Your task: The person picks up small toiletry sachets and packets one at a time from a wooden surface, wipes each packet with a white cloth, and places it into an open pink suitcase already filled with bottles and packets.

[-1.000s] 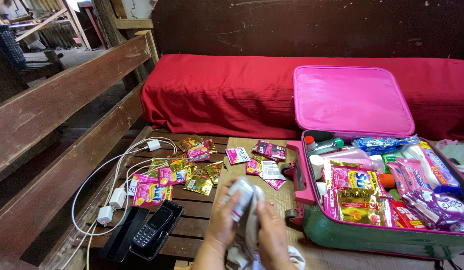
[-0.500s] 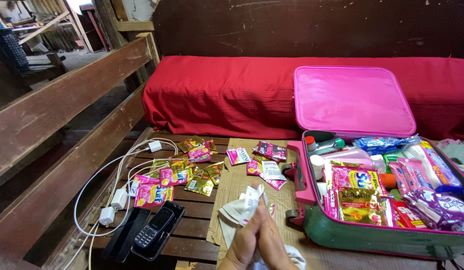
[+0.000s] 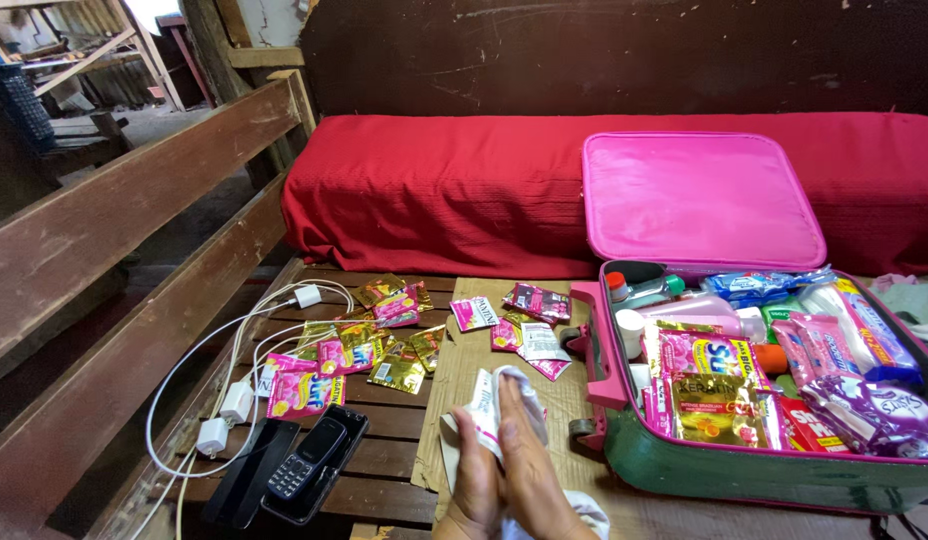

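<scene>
Both my hands are at the bottom centre, pressed together around a crumpled white wrapper [image 3: 491,398]. My left hand [image 3: 476,482] grips its lower side and my right hand [image 3: 531,460] lies over it from the right. They hover above a brown cardboard sheet [image 3: 464,355] on the slatted wooden bench. To the right lies an open pink suitcase [image 3: 596,375] packed with several sachets, bottles and packets. White cloth shows under my wrists at the frame's lower edge.
Loose pink and gold sachets [image 3: 359,345] are scattered on the bench. White chargers with cables [image 3: 224,405] and two phones [image 3: 304,462] lie at the left. A red cushion [image 3: 434,190] runs along the back. A wooden backrest [image 3: 114,270] borders the left.
My hands have dropped lower and closed together on the white wrapper, bunching it smaller. Everything else stays where it was.
</scene>
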